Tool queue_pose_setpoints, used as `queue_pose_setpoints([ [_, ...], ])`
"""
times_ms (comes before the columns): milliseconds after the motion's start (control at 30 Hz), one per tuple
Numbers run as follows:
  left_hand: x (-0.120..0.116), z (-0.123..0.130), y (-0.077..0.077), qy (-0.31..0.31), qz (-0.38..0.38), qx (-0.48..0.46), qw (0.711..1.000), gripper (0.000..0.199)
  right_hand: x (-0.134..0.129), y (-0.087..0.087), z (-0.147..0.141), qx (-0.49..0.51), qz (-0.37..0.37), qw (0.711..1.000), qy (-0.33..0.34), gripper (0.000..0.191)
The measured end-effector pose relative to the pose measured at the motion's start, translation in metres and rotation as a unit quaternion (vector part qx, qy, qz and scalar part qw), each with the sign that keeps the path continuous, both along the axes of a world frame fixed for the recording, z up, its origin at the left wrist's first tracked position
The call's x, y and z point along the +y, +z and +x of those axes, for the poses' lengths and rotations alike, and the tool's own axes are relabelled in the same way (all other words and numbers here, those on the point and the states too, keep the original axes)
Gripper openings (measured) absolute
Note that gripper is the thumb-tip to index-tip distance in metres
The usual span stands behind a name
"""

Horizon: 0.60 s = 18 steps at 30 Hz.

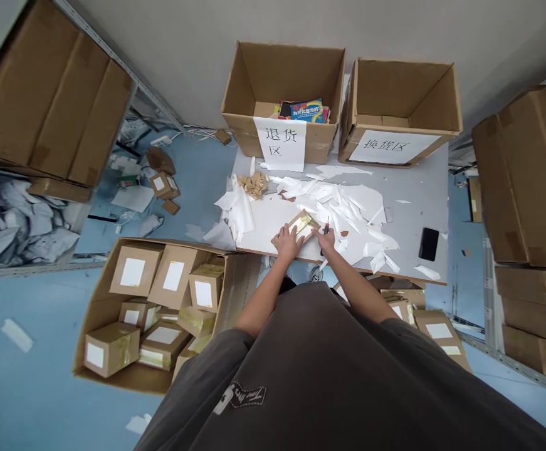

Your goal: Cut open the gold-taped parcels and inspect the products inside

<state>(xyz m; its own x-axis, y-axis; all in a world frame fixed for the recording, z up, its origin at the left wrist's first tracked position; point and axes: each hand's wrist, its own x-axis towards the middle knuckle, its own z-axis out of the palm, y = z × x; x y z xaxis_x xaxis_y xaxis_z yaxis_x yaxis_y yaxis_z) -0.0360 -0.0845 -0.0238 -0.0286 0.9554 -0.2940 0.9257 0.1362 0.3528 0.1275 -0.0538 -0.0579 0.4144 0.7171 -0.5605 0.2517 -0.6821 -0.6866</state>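
On the front edge of the table (407, 219) lies a small taped cardboard box (304, 220), set at a slant. My left hand (288, 242) grips its near left side, thumb and fingers on the cardboard. At the box's right end, my right hand (325, 240) is closed around a slim black and red utility knife (326, 224), whose red end points up and away. The right fingers are close to the box; whether the blade is out is too small to tell. Torn white paper scraps (333, 199) lie just behind the box.
Behind stand two open cartons with paper signs: the left carton (235, 134) holds colourful books (308, 111), beside the right carton (407, 122). Crumpled brown paper (254, 185) and a black phone (429, 243) lie on the table. A large carton (96, 282) of parcels stands at lower left.
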Motion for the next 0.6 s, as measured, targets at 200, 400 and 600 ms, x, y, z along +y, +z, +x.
queue_pose_setpoints([
  [200,-0.017,-0.022,0.000,0.064,-0.034,-0.071,0.995,0.072,0.054,0.012,-0.002,0.029,-0.004,0.998,0.049,0.043],
  [400,0.006,-0.046,-0.033,0.147,-0.124,-0.304,0.933,0.128,0.007,0.025,0.024,0.317,-0.091,0.944,0.005,0.027],
  [600,-0.002,-0.041,-0.060,0.196,-0.103,-0.501,0.837,0.106,-0.023,0.054,0.021,0.348,-0.080,0.931,0.077,0.054],
])
